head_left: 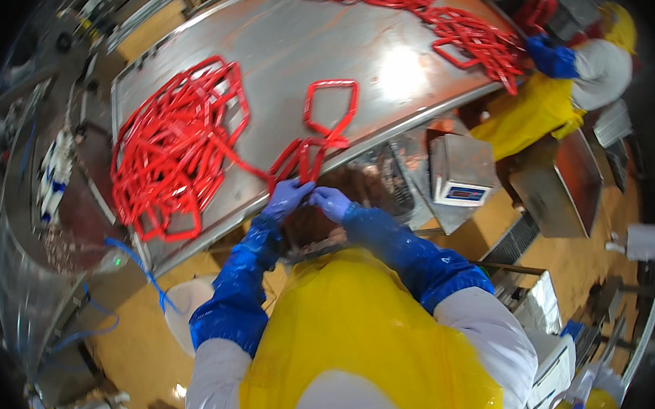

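My left hand (pixel 289 196), in a purple glove, is closed on the near end of a string of red sausages (pixel 331 105) at the table's front edge. Beside it my right hand (pixel 331 203), also gloved, is pinched at the same end, its fingertips close to the left ones. Small details between the fingers are hidden. The string's links run up over the steel table (pixel 277 68) in open loops. One link stretches left from my hands to a large tangled heap of red sausages (pixel 173 140).
More red sausage strings (pixel 474 42) lie along the table's far side. Right of my hands stand a bench scale (pixel 459 169) and a steel bin (pixel 559 182). A co-worker in a yellow apron (pixel 534 117) stands at the table's right end. A blue hose (pixel 136 258) hangs at left.
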### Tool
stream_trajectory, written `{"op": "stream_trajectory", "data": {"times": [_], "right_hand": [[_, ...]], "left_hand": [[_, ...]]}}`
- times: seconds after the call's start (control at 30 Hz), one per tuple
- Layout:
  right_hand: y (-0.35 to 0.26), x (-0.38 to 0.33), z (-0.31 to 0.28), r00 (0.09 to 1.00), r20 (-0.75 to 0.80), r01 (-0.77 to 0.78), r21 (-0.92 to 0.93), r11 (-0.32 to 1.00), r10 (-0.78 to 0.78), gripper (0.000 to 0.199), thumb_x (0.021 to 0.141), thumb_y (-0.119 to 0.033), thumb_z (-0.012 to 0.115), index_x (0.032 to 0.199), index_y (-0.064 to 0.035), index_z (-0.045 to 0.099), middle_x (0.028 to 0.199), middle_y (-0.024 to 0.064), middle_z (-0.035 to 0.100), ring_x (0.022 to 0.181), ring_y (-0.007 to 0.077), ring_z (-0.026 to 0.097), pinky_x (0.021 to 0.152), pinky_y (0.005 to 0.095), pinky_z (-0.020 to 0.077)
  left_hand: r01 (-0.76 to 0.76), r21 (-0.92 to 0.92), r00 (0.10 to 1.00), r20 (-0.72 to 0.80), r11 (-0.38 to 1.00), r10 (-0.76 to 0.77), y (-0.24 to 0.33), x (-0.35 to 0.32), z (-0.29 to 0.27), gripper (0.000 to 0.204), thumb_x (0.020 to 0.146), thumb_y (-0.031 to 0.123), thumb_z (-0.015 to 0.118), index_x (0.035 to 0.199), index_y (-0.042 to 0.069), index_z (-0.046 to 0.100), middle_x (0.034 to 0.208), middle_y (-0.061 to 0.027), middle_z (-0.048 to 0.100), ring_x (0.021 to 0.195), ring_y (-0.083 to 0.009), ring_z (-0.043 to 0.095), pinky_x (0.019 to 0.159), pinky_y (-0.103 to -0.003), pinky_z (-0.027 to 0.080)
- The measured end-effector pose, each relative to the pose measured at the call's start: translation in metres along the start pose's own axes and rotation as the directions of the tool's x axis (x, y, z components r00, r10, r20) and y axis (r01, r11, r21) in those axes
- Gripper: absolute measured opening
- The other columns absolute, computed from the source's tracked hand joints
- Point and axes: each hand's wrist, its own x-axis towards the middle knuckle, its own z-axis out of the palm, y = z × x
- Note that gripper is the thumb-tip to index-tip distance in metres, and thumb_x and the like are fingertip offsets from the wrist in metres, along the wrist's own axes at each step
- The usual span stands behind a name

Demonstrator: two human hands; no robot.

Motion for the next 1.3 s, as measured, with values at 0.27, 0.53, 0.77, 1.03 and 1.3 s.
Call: {"op": "stream_trajectory", "data": {"times": [0.27,0.53,0.77,1.03,1.3], "right_hand": [[0.035,-0.021,0.010,0.984,-0.095,0.077,-0.552,0.830,-0.154,0.024,0.085,-0.008,0.055,0.107,-0.0110,0.065,0.108,0.0145,0.062,0.104,0.0369,0.059,0.085,0.0480,0.0454],[0.072,-0.010,0.000,0.995,-0.050,-0.099,-0.675,0.731,0.088,0.025,0.091,-0.021,0.054,0.114,-0.0178,0.064,0.126,0.0092,0.059,0.119,0.0344,0.054,0.092,0.0528,0.0431],[0.061,-0.013,-0.020,0.770,0.063,-0.128,-0.960,0.250,0.635,0.034,0.091,-0.026,0.061,0.123,-0.0167,0.067,0.137,0.0090,0.057,0.126,0.0302,0.055,0.106,0.0557,0.0384],[-0.076,0.017,0.051,0.994,0.068,0.102,-0.293,0.950,-0.086,0.033,0.102,-0.031,0.048,0.122,-0.0066,0.058,0.111,0.0233,0.066,0.109,0.0401,0.060,0.091,0.0430,0.0488],[-0.108,0.008,0.037,0.953,0.098,0.282,-0.636,0.719,-0.287,0.021,0.090,-0.025,0.064,0.106,-0.0125,0.071,0.090,0.0172,0.067,0.088,0.0360,0.066,0.078,0.0469,0.0517]], "left_hand": [[-0.046,-0.037,0.958,-0.284,0.998,0.034,0.001,-0.017,-0.015,0.027,0.094,0.031,0.069,0.085,0.005,0.070,0.069,0.0027,0.062,0.059,-0.0049,0.053,0.052,-0.022,0.042],[-0.350,-0.150,0.817,-0.532,0.925,0.223,0.088,-0.035,-0.077,0.028,0.095,0.029,0.068,0.080,0.006,0.067,0.069,0.0023,0.060,0.055,-0.0051,0.051,0.050,-0.021,0.040],[-0.420,-0.247,0.784,-0.583,0.873,0.212,0.083,-0.044,-0.119,0.029,0.098,0.030,0.064,0.083,0.006,0.066,0.068,0.0017,0.058,0.053,-0.0072,0.051,0.048,-0.022,0.040],[0.011,0.216,0.922,-0.381,0.976,0.074,0.053,-0.042,-0.035,0.032,0.094,0.031,0.067,0.100,0.000,0.068,0.085,-0.0056,0.070,0.075,-0.0147,0.064,0.068,-0.028,0.051],[-0.094,0.669,0.994,0.017,0.737,0.111,0.026,-0.053,-0.095,0.018,0.091,0.006,0.058,0.104,-0.001,0.067,0.090,-0.0112,0.070,0.083,-0.0229,0.067,0.080,-0.037,0.053]]}}
